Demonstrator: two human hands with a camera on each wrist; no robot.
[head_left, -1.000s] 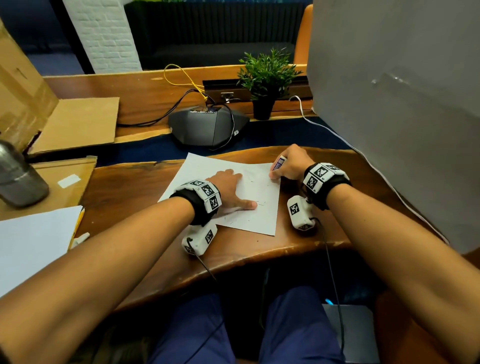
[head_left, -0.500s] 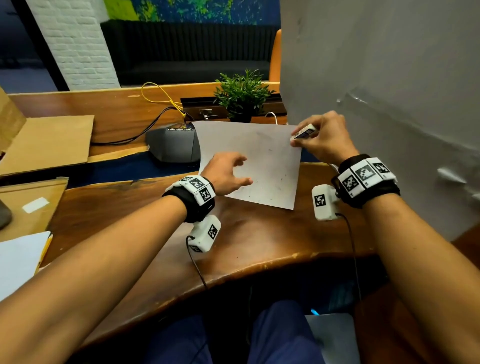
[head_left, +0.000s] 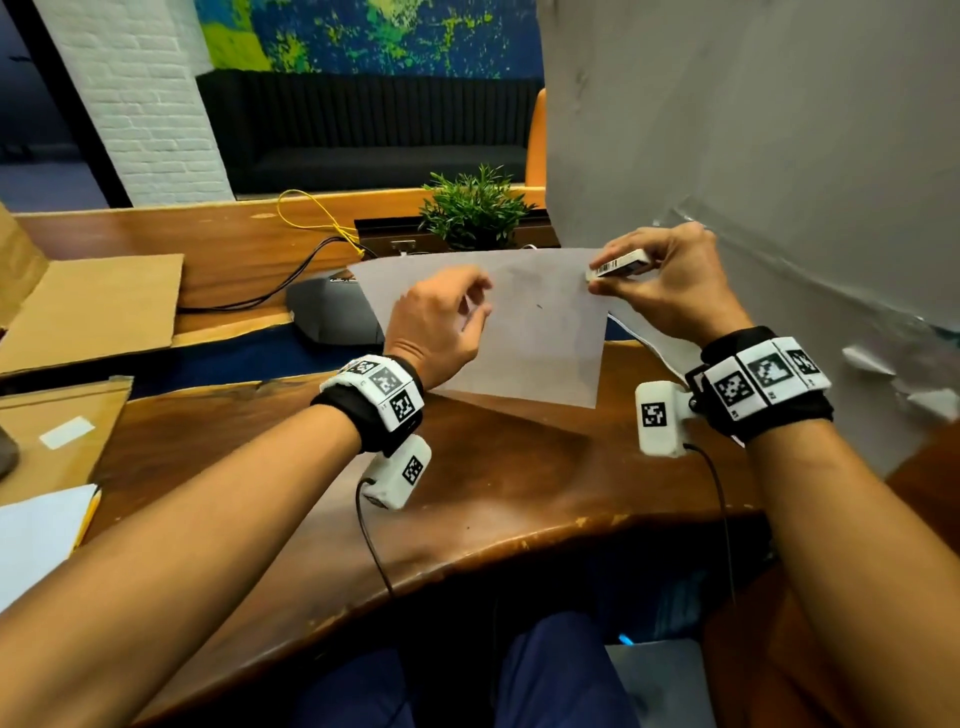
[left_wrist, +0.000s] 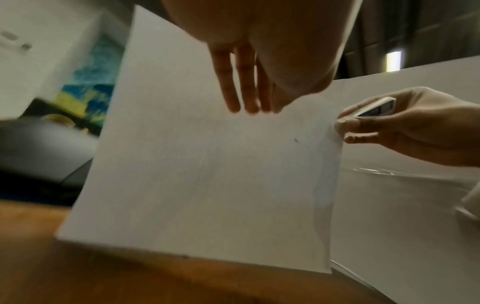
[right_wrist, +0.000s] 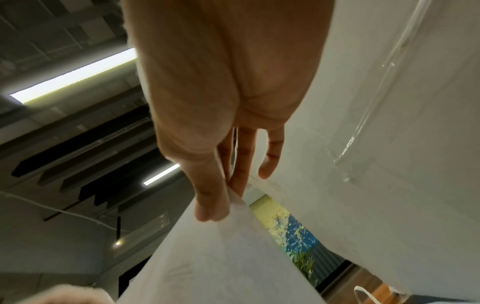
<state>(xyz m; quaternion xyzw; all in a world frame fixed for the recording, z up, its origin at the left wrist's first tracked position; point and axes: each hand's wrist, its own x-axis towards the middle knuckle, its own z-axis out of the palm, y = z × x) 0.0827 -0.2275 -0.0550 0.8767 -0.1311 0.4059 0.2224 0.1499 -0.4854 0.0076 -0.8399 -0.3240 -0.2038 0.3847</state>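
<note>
Up goes the paper (head_left: 545, 338): it now hangs higher over the table (head_left: 519, 467), almost standing up. The right hand (head_left: 670, 291) pinches its top corner and also holds a small eraser (head_left: 618, 264). The left hand (head_left: 431, 327) is loose in front of the paper and holds nothing.

The person's left hand (head_left: 436, 332) and right hand (head_left: 670, 291) are bare, forearms too. Left wristband (head_left: 374, 410): black strap, white blocks printed with black square tags. Right wristband (head_left: 763, 384): same. White camera pods hang under the wrists, left pod (head_left: 397, 478), right pod (head_left: 657, 418), one tag each. Thin black cable (head_left: 371, 540) off each pod. Dark blue trousers (head_left: 561, 670).
</note>
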